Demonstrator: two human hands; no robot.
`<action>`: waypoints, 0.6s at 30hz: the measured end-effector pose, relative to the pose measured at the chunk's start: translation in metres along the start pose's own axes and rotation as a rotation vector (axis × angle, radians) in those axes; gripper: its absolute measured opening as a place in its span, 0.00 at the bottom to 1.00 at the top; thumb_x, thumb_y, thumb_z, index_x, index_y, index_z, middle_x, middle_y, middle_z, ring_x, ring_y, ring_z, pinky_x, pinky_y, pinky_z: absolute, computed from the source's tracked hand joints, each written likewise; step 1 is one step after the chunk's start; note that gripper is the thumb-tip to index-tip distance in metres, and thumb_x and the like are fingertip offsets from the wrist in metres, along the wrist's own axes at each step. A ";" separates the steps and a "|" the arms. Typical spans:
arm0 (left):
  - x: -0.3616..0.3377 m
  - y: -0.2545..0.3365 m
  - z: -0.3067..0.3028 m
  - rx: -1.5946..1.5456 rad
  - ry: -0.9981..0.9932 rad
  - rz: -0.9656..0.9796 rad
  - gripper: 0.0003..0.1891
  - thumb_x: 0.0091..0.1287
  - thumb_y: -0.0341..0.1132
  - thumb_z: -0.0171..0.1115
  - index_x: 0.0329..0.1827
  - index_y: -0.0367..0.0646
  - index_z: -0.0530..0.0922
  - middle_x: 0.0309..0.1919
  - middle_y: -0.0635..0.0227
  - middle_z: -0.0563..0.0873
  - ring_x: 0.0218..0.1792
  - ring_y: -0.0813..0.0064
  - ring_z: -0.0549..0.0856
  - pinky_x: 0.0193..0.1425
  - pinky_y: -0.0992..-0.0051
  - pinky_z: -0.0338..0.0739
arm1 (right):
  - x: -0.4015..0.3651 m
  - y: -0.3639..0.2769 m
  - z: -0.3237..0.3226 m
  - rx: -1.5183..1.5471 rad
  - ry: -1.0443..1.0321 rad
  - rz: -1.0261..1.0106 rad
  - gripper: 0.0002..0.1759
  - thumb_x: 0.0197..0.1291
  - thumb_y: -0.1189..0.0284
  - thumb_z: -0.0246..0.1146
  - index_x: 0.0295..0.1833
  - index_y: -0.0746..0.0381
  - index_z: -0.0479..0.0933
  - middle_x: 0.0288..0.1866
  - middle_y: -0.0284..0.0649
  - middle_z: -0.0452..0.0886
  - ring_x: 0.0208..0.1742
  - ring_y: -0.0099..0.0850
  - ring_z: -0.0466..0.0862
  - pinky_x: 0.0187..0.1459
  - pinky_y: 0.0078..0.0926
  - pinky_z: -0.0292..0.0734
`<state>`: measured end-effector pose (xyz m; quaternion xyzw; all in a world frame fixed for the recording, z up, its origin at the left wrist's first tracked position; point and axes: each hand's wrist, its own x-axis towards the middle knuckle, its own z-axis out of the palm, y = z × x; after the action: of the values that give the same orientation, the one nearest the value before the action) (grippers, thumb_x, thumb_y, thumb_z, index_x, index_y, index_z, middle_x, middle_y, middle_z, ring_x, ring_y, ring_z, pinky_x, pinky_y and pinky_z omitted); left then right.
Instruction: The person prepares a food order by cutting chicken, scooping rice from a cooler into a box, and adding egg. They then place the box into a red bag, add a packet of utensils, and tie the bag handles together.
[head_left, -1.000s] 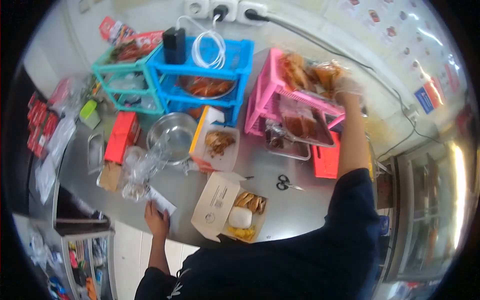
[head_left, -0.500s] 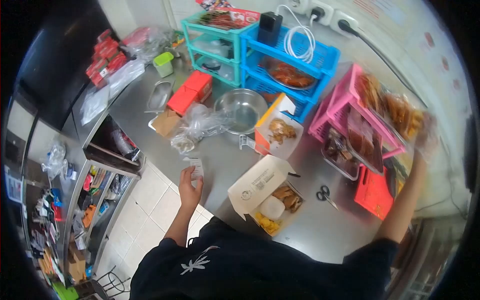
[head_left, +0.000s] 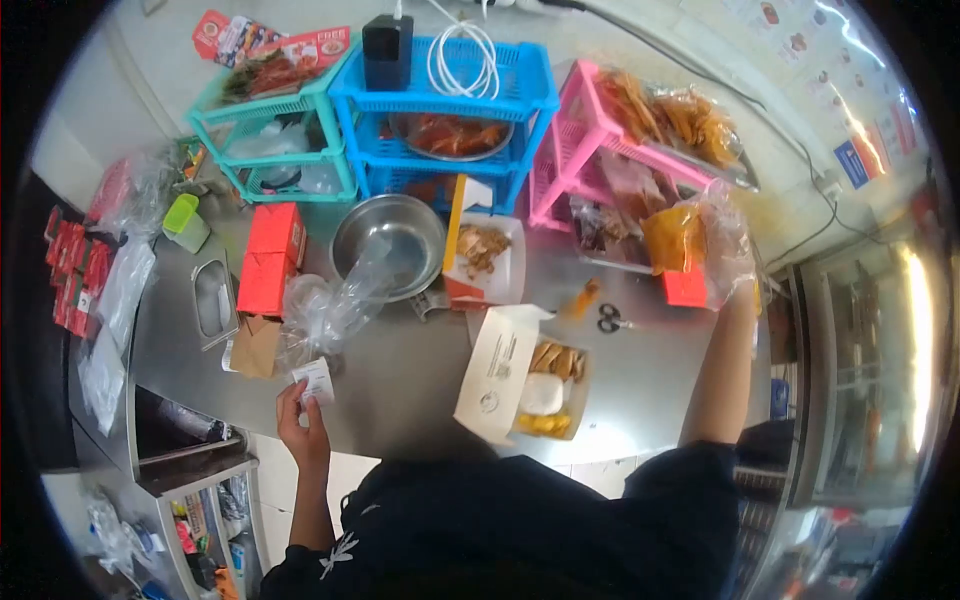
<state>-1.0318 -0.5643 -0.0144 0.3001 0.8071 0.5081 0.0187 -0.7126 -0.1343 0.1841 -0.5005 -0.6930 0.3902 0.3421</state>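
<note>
My left hand point(head_left: 302, 418) pinches a small white printed paper slip point(head_left: 313, 382) above the table's front edge. On the right, my right hand point(head_left: 732, 262), inside clear plastic, grips a clear packet of orange sauce point(head_left: 672, 240) in front of the pink rack point(head_left: 575, 130); its fingers are partly blurred. An open takeaway box point(head_left: 497, 372) holds sliced meat point(head_left: 558, 360), a white rounded block point(head_left: 541, 394) and yellow food point(head_left: 545, 424). Behind it stands an orange-and-white carton point(head_left: 500, 285) with brown fried food point(head_left: 482, 247). Black-handled scissors point(head_left: 609, 318) lie beside a blurred orange patch point(head_left: 582, 298).
Blue point(head_left: 440, 150) and teal point(head_left: 275, 180) shelf racks line the wall. A steel bowl point(head_left: 345, 240), red boxes point(head_left: 270, 262), a plastic bag point(head_left: 325, 315), a metal tray point(head_left: 212, 300) and a green container point(head_left: 185, 222) share the table. At right is a glass cabinet point(head_left: 875, 370).
My right hand has come away from the pink rack's top tray, down and inward, now with an orange packet. An orange patch shows near the scissors. The view has turned right; my left hand keeps the slip.
</note>
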 end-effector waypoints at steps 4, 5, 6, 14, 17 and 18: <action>0.019 -0.014 -0.032 -0.015 -0.075 0.028 0.12 0.63 0.23 0.53 0.49 0.35 0.77 0.45 0.58 0.78 0.43 0.68 0.78 0.46 0.74 0.73 | -0.054 0.051 0.015 -0.662 -0.148 -0.313 0.19 0.61 0.70 0.48 0.57 0.59 0.70 0.56 0.45 0.73 0.58 0.41 0.71 0.55 0.37 0.65; 0.023 -0.020 -0.039 -0.022 -0.093 0.036 0.12 0.63 0.24 0.53 0.48 0.35 0.77 0.45 0.58 0.78 0.44 0.68 0.78 0.47 0.73 0.73 | -0.069 0.055 0.023 -0.702 -0.194 -0.276 0.17 0.60 0.68 0.50 0.53 0.59 0.73 0.51 0.45 0.76 0.53 0.40 0.74 0.52 0.37 0.68; 0.026 -0.024 -0.044 -0.030 -0.105 0.046 0.11 0.63 0.24 0.53 0.48 0.35 0.77 0.45 0.58 0.78 0.44 0.67 0.78 0.47 0.73 0.73 | -0.083 0.056 0.031 -0.741 -0.238 -0.243 0.15 0.58 0.67 0.52 0.48 0.59 0.76 0.45 0.44 0.79 0.49 0.39 0.77 0.49 0.37 0.71; 0.031 -0.016 -0.062 -0.095 -0.172 0.051 0.11 0.64 0.25 0.52 0.48 0.34 0.77 0.45 0.55 0.78 0.46 0.65 0.79 0.50 0.72 0.73 | -0.088 0.101 0.107 -0.844 -0.271 0.212 0.15 0.58 0.60 0.51 0.37 0.56 0.81 0.44 0.44 0.82 0.45 0.40 0.81 0.46 0.37 0.74; 0.025 -0.013 -0.060 -0.053 -0.139 0.056 0.11 0.64 0.26 0.53 0.47 0.34 0.77 0.45 0.54 0.79 0.46 0.64 0.79 0.51 0.71 0.73 | -0.054 0.159 0.138 -1.084 -0.148 0.129 0.18 0.60 0.59 0.48 0.38 0.57 0.81 0.46 0.44 0.81 0.45 0.43 0.82 0.46 0.39 0.75; 0.024 -0.011 -0.062 0.005 -0.125 0.105 0.11 0.63 0.26 0.53 0.47 0.34 0.77 0.44 0.55 0.79 0.44 0.66 0.80 0.48 0.73 0.74 | -0.043 0.202 0.151 -1.091 -0.165 0.122 0.18 0.61 0.60 0.48 0.40 0.57 0.81 0.47 0.46 0.81 0.45 0.44 0.82 0.46 0.40 0.76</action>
<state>-1.0769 -0.6057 0.0132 0.3731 0.7887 0.4868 0.0416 -0.7453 -0.1661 -0.0673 -0.6122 -0.7888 0.0318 -0.0454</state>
